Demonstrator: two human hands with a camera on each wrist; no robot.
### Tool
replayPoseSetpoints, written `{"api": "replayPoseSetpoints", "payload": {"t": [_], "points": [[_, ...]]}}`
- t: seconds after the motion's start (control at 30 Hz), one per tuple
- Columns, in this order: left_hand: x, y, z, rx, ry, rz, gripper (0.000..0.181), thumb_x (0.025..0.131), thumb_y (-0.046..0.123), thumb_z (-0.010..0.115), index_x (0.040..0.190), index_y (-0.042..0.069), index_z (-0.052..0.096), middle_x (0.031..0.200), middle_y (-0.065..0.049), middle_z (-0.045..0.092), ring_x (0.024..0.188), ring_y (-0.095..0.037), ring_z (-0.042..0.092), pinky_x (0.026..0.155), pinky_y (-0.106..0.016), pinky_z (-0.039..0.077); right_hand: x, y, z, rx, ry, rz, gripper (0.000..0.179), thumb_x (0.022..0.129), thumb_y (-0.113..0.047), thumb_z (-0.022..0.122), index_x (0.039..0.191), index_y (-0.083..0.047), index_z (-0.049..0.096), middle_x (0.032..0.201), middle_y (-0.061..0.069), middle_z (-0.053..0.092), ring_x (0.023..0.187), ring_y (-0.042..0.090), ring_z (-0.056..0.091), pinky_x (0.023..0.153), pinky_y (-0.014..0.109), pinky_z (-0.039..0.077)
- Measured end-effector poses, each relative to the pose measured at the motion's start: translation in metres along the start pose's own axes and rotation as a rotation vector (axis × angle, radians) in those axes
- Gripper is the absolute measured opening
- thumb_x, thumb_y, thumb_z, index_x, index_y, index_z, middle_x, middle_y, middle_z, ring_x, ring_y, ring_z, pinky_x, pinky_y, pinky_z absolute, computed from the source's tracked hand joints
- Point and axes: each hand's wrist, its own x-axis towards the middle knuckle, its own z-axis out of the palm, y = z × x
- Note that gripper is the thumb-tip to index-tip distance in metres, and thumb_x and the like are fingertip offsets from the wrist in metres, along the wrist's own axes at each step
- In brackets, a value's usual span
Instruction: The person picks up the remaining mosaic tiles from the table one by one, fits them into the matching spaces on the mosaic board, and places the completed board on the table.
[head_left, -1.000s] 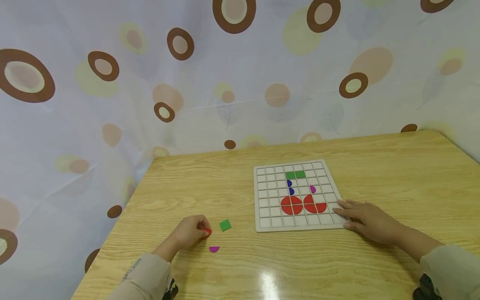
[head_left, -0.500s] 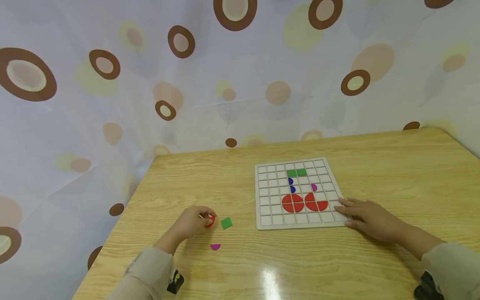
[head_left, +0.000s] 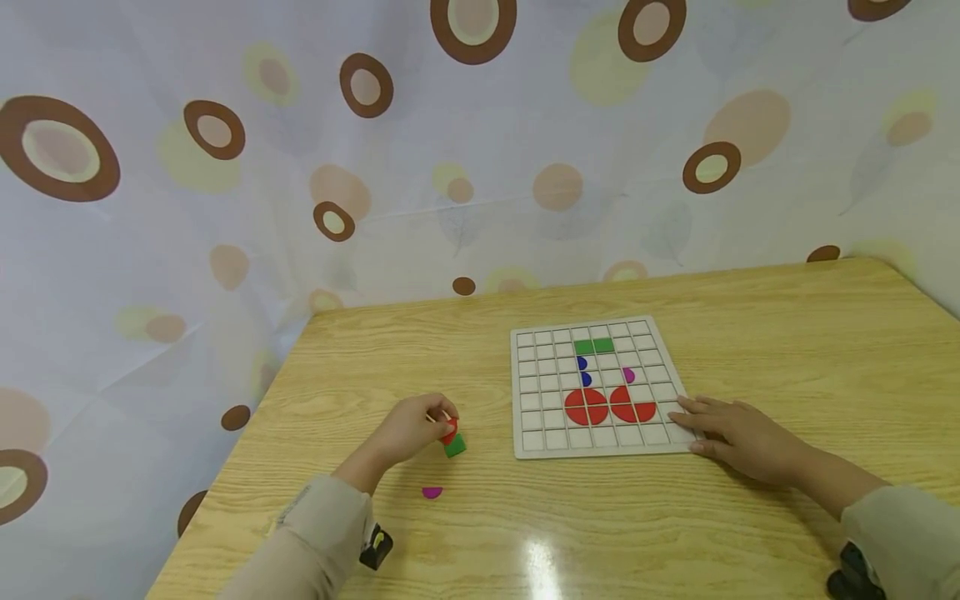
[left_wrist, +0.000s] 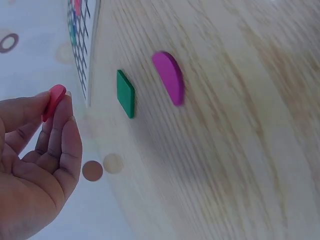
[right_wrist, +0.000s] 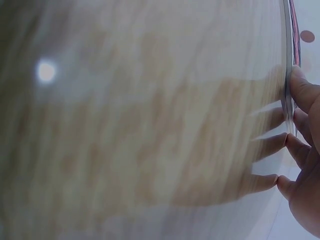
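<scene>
Nearest on the wood-grain desk (head_left: 637,533) lay a purple half-disc (head_left: 432,492), with a green square (head_left: 455,447) beyond it. Raised off the desk near the square, the left hand (head_left: 409,428) had its grip pinched on a red piece (left_wrist: 54,101). Well to the right, the right hand (head_left: 741,437) rested, grip loose and fingers apart, at the right edge of a white grid board (head_left: 532,402) bearing coloured shapes (head_left: 576,415). A patterned cloth (head_left: 495,125) hung behind.

Soft light leaves white glare on the tabletop (head_left: 570,517); the right wrist view looks blurred.
</scene>
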Motion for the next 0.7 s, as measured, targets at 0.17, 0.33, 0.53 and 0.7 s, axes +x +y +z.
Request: {"api": "replayPoseSetpoints", "payload": {"t": [0.17,0.33,0.53,0.7], "points": [[0.007,0.009,0.005,-0.043,-0.031,0.002,0.012,0.084,0.007,0.055,0.094,0.002,0.057,0.075,-0.003,0.052,0.067,-0.018,0.056,0.059,-0.028,0.043,0.0,0.0,0.0,-0.002,-0.004,-0.005,0.042,0.082,-0.025,0.057,0.119,-0.004,0.052,0.126,0.018,0.042,0.114,0.041,0.034,0.086,0.054,0.026],[0.015,0.021,0.011,-0.072,-0.055,0.015,0.013,0.085,0.007,0.054,0.096,0.001,0.057,0.076,-0.004,0.053,0.071,-0.023,0.057,0.061,-0.032,0.046,0.0,-0.001,-0.001,0.007,-0.009,-0.001,0.043,0.083,-0.025,0.057,0.12,-0.003,0.051,0.126,0.018,0.041,0.114,0.041,0.034,0.086,0.054,0.027],[0.024,0.033,0.019,-0.136,-0.065,0.04,0.013,0.084,0.007,0.055,0.095,0.001,0.057,0.077,-0.005,0.053,0.069,-0.018,0.056,0.067,-0.038,0.046,0.001,0.0,0.0,0.008,0.005,-0.007,0.043,0.082,-0.024,0.057,0.119,-0.003,0.052,0.126,0.018,0.042,0.114,0.041,0.034,0.085,0.054,0.028],[0.032,0.043,0.027,-0.149,-0.079,0.061,0.012,0.083,0.007,0.056,0.093,0.002,0.057,0.077,-0.004,0.055,0.071,-0.022,0.058,0.063,-0.032,0.046,0.001,0.0,0.001,0.013,0.006,-0.001,0.043,0.082,-0.025,0.057,0.12,-0.004,0.051,0.126,0.017,0.042,0.114,0.041,0.034,0.085,0.054,0.028]]}}
